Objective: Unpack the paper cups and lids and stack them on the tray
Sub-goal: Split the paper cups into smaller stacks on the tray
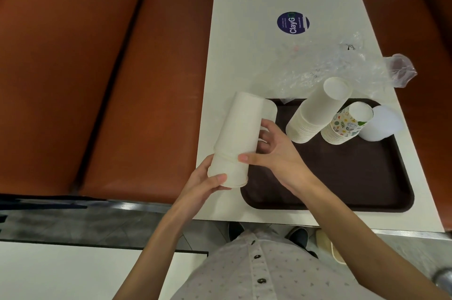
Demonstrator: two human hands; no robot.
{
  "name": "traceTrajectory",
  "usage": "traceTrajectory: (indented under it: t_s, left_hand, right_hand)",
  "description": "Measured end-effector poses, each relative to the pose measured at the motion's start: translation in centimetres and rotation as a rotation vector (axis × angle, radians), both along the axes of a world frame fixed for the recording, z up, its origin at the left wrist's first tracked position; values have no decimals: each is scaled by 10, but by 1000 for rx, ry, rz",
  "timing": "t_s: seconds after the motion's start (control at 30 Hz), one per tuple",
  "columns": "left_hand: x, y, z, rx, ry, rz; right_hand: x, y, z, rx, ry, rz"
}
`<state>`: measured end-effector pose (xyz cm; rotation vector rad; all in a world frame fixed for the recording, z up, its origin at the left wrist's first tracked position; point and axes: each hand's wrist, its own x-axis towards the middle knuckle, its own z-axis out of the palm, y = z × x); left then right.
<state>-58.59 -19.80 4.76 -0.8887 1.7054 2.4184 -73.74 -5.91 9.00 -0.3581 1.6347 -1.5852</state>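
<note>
A tilted stack of white cups (241,128) is held over the left edge of the tray (342,177), its lower end gripped from below by the left hand (208,182) and its middle clasped between the thumb and curled fingers of the right hand (276,152).

A round dark-blue sticker (293,23) lies on the white surface (244,30), at about twelve o'clock from the brown tray (403,198). Its large white letters are turned sideways and read "ClayG". The end of the word runs into a green patch and cannot be made out. The smaller white lines beside it are too fine to read.
</note>
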Motion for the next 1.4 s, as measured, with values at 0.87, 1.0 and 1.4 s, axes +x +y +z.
traceTrajectory:
  t_s: [0.87, 1.0, 1.4]
  left_hand:
    - [-14, 4, -4, -131, -23, 208]
    - [-11, 5, -7, -152, -55, 198]
    - [-6, 6, -12, -176, -90, 197]
  right_hand:
    - [-46, -9, -14, 94, 649, -316]
    - [-47, -14, -30, 160, 645, -302]
    - [-45, -14, -62, 330, 606, -217]
